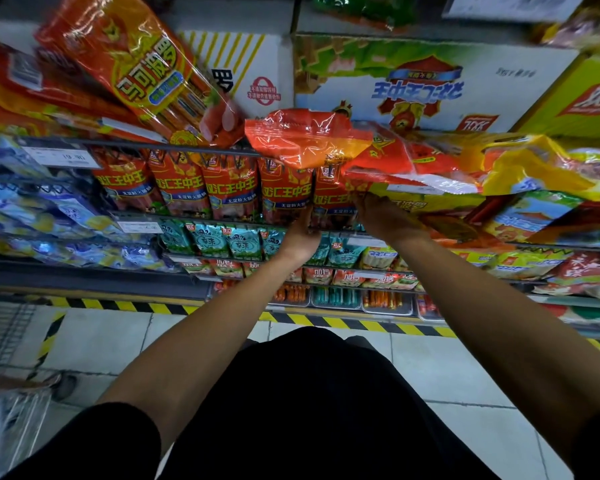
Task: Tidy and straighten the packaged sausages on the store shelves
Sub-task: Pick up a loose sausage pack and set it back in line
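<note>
Store aisle, tiled floor [111, 344] with a yellow-and-black hazard stripe [174, 308] at the foot of the shelving. Row of red sausage packs [205, 188] upright behind a shelf rail [146, 144], taken as landmark. Left hand [300, 233] at the right end of that row, fingers up against the last pack; grasp not clear. Right hand [378, 213] just right of the row, under a stack of flat red and yellow packs [430, 174]; fingers hidden, cannot tell. Tilted orange pack [136, 64] above the row, leaning over the rail. Cardboard cartons [430, 81] behind, above the row.
</note>
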